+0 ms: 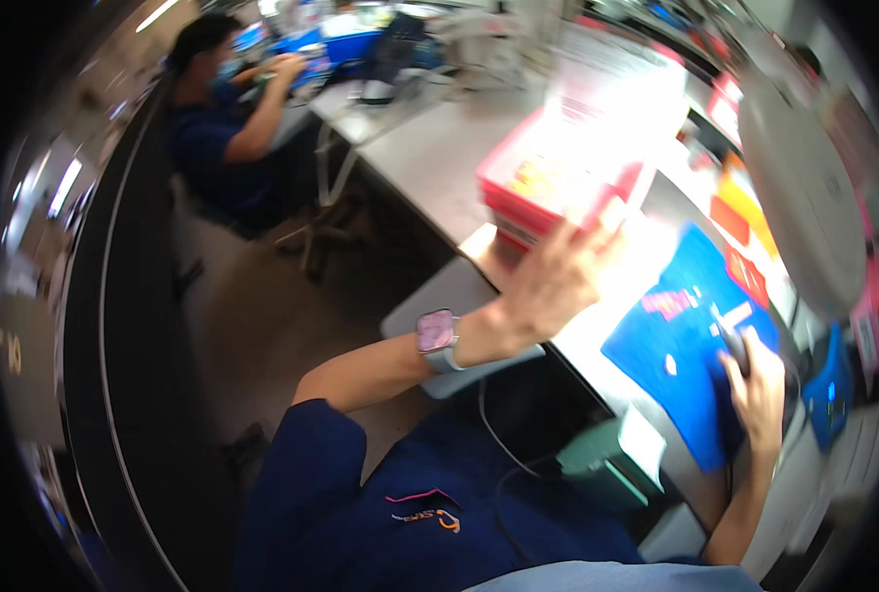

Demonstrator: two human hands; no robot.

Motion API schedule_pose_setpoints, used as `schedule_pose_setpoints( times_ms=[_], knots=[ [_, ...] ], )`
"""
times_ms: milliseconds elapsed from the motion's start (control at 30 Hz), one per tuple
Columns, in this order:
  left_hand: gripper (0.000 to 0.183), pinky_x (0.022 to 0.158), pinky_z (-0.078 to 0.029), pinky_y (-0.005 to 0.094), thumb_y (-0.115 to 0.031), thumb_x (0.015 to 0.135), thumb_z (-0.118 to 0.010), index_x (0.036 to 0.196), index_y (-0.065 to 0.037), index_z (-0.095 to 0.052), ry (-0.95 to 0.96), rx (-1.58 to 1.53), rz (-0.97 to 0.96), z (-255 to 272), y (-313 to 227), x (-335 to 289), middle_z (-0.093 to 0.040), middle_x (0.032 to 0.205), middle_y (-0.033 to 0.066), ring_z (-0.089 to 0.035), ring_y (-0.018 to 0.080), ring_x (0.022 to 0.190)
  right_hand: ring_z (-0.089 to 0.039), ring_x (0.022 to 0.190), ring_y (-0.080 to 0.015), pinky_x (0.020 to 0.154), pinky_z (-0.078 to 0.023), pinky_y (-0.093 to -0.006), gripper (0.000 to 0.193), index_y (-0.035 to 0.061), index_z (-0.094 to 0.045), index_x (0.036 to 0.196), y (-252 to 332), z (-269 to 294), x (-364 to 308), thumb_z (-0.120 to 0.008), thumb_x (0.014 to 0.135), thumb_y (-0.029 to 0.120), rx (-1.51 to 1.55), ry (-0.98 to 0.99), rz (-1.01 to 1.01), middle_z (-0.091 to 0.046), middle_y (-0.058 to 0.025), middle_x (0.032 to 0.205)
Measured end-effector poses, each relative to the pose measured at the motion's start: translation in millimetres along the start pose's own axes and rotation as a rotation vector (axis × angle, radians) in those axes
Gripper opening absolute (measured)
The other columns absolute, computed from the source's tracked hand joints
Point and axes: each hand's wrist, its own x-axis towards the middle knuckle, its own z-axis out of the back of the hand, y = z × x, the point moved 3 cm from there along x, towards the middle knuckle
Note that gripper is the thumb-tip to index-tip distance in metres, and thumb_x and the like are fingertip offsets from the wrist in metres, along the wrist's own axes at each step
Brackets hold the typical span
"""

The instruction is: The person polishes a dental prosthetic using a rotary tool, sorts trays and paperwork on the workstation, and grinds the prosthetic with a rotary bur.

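My left hand (556, 281), blurred by motion, reaches to the near side of a stack of red trays (504, 202). Its fingers are stretched out over the rim, and I see nothing held in them. A glaring white sheet (617, 89) stands at the back of the trays. On the right, my right hand (761, 390) is closed round a pen-shaped tool with a dark handle (734, 345). The tool's pale tip points down at small parts on a blue mat (681, 400). A pink piece (667, 303) and a small white piece (670, 364) lie on that mat.
A big round pale lamp head (805, 187) hangs over the right side. Below it stands a blue device (827, 390) with a lit display. A green box (607, 459) sits at the bench's front edge. Another person (227, 128) works at the far left bench.
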Motion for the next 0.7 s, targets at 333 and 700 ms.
schedule_pose_setpoints(
  times_ms=[333,700],
  knots=[
    [0.036,0.085,-0.047,0.0449,-0.027,0.075,-0.078,0.101,-0.006,-0.066,-0.239,-0.759,0.028,16,-24,49,-0.064,0.097,0.0134,-0.061,0.0308,0.099,-0.059,0.073,-0.0382,0.065,-0.047,-0.0447,0.019,0.0004,-0.056,0.086,46,15,26,-0.072,0.075,0.000,-0.250,-0.081,0.136,-0.058,-0.0177,0.079],
    [0.014,0.077,-0.048,0.0424,-0.021,0.076,-0.068,0.082,-0.009,-0.071,-0.007,-1.019,-0.237,-21,-56,114,-0.068,0.085,0.0119,-0.065,0.0290,0.087,-0.059,0.074,-0.0389,0.067,-0.047,-0.0454,0.016,0.0002,-0.057,0.077,0,7,44,-0.063,0.087,0.011,-0.616,-0.347,0.109,-0.062,-0.0182,0.081]
  ],
)
